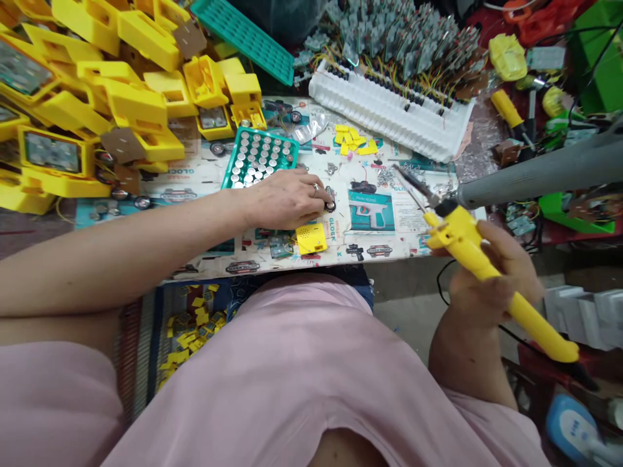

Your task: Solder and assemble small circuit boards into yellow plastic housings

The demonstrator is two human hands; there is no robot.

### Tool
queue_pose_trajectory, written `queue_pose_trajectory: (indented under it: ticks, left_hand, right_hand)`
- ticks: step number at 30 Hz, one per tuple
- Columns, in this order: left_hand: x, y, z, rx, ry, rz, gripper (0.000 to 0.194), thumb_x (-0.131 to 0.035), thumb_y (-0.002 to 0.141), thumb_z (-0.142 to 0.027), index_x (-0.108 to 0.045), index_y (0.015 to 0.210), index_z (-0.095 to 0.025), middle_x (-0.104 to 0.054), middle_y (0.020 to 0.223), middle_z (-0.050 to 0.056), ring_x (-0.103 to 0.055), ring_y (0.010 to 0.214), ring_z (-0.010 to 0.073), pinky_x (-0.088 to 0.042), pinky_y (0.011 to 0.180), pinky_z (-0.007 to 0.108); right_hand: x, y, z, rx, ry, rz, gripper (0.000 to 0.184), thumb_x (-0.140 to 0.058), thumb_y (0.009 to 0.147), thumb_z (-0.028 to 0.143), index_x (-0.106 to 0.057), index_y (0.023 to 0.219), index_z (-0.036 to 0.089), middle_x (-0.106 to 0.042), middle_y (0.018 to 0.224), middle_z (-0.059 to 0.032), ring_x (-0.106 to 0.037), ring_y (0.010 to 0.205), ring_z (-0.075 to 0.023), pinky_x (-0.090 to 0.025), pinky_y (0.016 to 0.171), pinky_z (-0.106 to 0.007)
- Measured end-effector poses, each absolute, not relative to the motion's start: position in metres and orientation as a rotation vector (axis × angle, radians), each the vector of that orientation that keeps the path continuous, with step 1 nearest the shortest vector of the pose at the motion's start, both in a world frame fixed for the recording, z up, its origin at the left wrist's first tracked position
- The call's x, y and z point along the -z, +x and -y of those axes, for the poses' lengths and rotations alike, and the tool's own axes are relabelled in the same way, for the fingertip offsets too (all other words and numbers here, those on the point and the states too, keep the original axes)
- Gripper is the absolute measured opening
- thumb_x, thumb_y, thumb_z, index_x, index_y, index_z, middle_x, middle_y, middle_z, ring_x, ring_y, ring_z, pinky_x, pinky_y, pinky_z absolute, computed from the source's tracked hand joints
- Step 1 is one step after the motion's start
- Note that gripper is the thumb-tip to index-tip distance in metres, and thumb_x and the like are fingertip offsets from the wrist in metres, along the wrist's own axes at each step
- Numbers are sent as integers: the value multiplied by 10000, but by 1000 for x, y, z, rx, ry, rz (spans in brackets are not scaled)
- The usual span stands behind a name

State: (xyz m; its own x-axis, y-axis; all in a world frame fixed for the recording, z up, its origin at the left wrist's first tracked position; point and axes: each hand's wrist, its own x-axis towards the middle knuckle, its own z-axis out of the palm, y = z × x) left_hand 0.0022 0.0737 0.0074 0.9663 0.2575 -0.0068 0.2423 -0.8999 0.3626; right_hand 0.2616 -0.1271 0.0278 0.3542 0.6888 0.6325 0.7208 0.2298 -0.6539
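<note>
Soldering work is judged to be part-way through: the tool is held ready, but its tip is well apart from anything on the table, so no joint is being made. With the teal tray (230, 166) taken as landmark, the yellow soldering tool (464, 240) is held well to its right, gripped firmly by the right hand (479, 297). The left hand (296, 194) is laid across the tray's near right corner, with its fingertips brought down on a black-rimmed disc (331, 201); whether the disc is pinched or merely touched cannot be told.

Left of the tray, yellow housings (139, 107) are heaped, and boards can be seen set into some; these are judged further along. Just nearer than the tray, a small yellow box (311, 239) is placed beside a circuit board (281, 246). Beyond the tray to the right, many wired boards (409, 39) are massed at a white foam rack (384, 115) and are judged to be left for later.

Part of the tray and its round cells (253, 162) is hidden by the left hand. The heap is cut off at the edge, and any wiring at the disc is too small to be made out.
</note>
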Motion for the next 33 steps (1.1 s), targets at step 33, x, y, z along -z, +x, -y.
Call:
queue_pose_trajectory:
  ticks: [33]
  left_hand:
    - [1, 1, -77, -159, 2732, -207, 341, -436, 969, -248, -754, 865, -183, -750, 1217, 52, -676, 1090, 193, -503, 983, 337]
  right_hand:
    - [-35, 238, 113, 249, -1143, 2342, 275, -794, 833, 254, -585, 997, 186, -754, 817, -15, -706, 715, -103, -581, 696, -201]
